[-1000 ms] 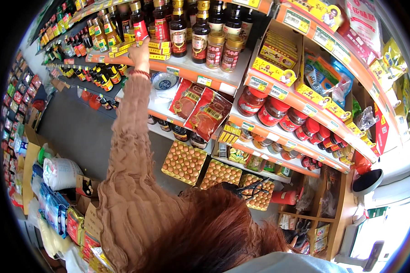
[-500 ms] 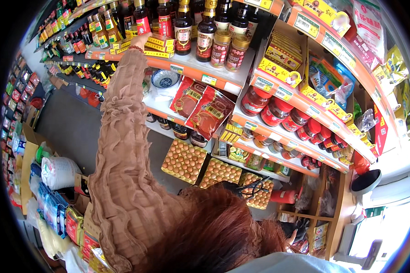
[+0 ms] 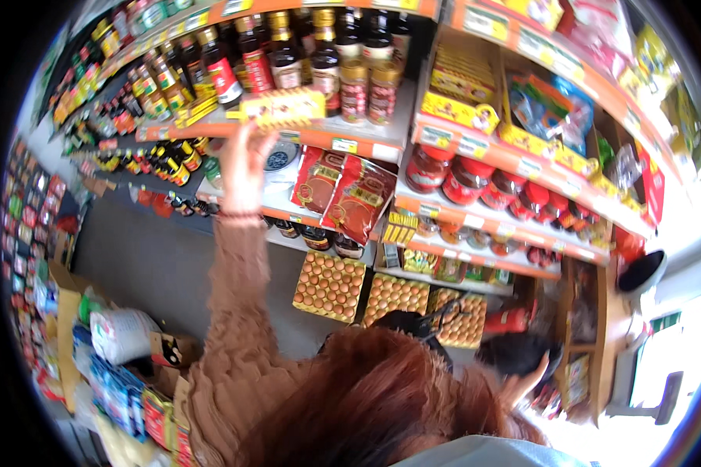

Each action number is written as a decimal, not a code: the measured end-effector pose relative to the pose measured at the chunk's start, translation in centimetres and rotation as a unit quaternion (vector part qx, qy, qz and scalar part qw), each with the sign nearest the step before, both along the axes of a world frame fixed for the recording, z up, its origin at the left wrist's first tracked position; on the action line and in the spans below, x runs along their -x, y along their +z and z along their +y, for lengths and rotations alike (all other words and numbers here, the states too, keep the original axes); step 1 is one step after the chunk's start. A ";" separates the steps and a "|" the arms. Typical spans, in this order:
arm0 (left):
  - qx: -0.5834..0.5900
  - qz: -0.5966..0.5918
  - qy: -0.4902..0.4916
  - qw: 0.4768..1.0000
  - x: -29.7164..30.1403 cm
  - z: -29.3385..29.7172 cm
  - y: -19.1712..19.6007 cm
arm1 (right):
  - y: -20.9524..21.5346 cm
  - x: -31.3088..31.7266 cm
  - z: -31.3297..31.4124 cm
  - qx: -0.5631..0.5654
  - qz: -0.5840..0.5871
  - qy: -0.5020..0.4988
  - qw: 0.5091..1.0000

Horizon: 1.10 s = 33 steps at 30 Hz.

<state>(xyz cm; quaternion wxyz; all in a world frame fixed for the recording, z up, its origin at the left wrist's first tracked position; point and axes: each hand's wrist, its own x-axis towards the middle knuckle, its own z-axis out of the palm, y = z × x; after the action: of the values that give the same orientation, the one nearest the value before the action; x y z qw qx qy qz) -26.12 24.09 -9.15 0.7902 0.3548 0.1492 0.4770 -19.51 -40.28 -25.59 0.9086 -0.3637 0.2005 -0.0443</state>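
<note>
My left hand, in a brown ruffled sleeve with a beaded bracelet at the wrist, reaches up to the shelf. Its fingers are closed on the near end of a yellow box, which is tilted in front of dark sauce bottles. Another flat yellow box lies on the shelf to the left, by a red-labelled bottle. At the lower right, partly behind reddish hair, my right hand curls around a soft black thing, blurred and of unclear kind.
Under the bottle shelf sit a blue-patterned bowl and red spice packets. Red-lidded jars line the right shelves. Egg trays rest low down. A white sack and cartons stand at the lower left.
My left hand has drawn back from among the bottles and now holds a yellow box off the shelf stack. My right hand and the black thing have moved up and into fuller view.
</note>
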 end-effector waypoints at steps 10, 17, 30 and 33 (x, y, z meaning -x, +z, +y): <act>-0.136 0.074 -0.372 0.915 -8.3 -28.1 -5.6 | 8.5 -5.4 19.3 -0.004 -0.130 0.182 0.975; -0.293 0.119 -0.418 0.852 -7.5 -26.6 -4.8 | 8.6 -5.8 18.8 0.215 -0.253 0.188 0.924; -0.667 0.131 -0.033 0.733 -11.1 -20.8 3.8 | 8.0 -5.4 13.8 0.491 -0.290 0.029 0.821; -0.708 0.185 0.137 0.667 -14.7 -15.8 9.2 | 6.2 -5.1 10.0 0.433 -0.147 -0.029 0.889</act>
<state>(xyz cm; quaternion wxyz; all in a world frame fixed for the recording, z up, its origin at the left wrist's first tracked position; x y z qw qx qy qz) -11.44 8.27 0.06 0.1830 0.8642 -0.0434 0.4667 -14.38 -30.30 -19.40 0.6782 -0.7045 0.0363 -0.2060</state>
